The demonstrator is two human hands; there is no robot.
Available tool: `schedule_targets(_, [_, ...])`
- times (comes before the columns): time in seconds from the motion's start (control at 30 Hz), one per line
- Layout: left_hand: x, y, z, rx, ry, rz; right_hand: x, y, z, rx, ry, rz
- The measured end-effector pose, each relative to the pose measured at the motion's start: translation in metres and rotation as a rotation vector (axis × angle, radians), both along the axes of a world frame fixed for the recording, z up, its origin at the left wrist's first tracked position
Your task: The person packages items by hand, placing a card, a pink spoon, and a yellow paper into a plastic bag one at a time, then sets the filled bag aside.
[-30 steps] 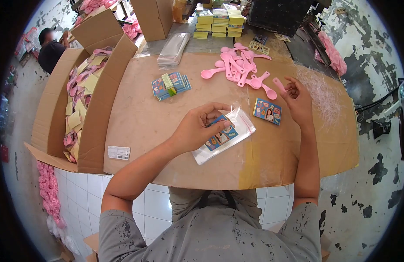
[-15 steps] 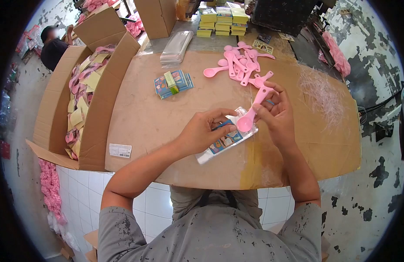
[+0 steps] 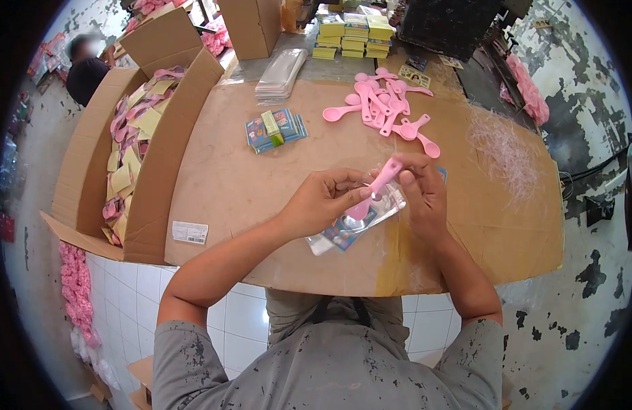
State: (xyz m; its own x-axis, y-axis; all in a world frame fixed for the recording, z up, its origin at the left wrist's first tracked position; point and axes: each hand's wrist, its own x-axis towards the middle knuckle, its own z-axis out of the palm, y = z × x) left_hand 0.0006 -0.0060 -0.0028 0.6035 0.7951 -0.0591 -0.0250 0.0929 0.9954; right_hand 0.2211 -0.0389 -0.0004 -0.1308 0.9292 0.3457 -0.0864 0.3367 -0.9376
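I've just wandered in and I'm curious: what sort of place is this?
Probably a small packing workshop. A cardboard-covered table holds loose pink spoons and a stack of clear plastic sleeves, and a big open carton is filled with pink items and pale yellow cards.

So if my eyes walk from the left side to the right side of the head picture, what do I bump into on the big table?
Open cardboard box → bundle of blue cards → pile of pink spoons → wispy clear shreds
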Motion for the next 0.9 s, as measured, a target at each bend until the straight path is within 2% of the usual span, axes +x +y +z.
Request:
schedule_targets(0.07, [-0.002, 0.001, 0.002, -0.025, -0.044, -0.002, 0.011, 0.004, 0.003, 0.047, -0.106, 0.143])
schedule_targets(0.13, [-0.005, 0.002, 0.007, -0.061, -0.061, -0.018, 0.011, 0.010, 0.011, 0.040, -0.044, 0.188])
schedule_targets(0.17, [-0.006, 0.001, 0.012, -0.084, -0.057, -0.033, 0.009, 0.012, 0.018, 0.008, 0.072, 0.162])
schedule_targets(0.23, [-0.008, 0.000, 0.016, -0.098, -0.062, -0.061, 0.006, 0.012, 0.033, 0.127, -0.051, 0.100])
schedule_targets(0.3, [-0.009, -0.002, 0.017, -0.078, -0.077, -0.089, 0.007, 0.011, 0.046, 0.431, -0.528, 0.024])
schedule_targets(0.4, [-0.010, 0.000, 0.013, -0.030, -0.165, -0.168, 0.005, 0.005, 0.064, 0.456, -0.547, 0.199])
schedule_targets(0.5, [-0.006, -0.011, 0.027, -0.066, -0.310, -0.086, 0.014, 0.010, 0.091, 0.451, -0.338, 0.316])
schedule_targets(0.6, [-0.004, -0.006, 0.011, 0.049, -0.255, 0.005, 0.011, 0.000, 0.114, 0.546, -0.711, 0.133])
schedule_targets(0.7, [-0.001, -0.006, 0.005, 0.037, -0.359, -0.052, -0.001, 0.000, 0.108, 0.376, -0.673, 0.112])
schedule_targets(0.8, [-0.001, -0.004, 0.003, 0.009, -0.195, -0.043, 0.006, 0.007, 0.096, 0.278, -0.621, 0.113])
schedule_targets(0.9, [-0.006, -0.005, 0.006, 0.469, 0.039, -0.018, 0.014, 0.009, 0.068, 0.318, -0.804, 0.074])
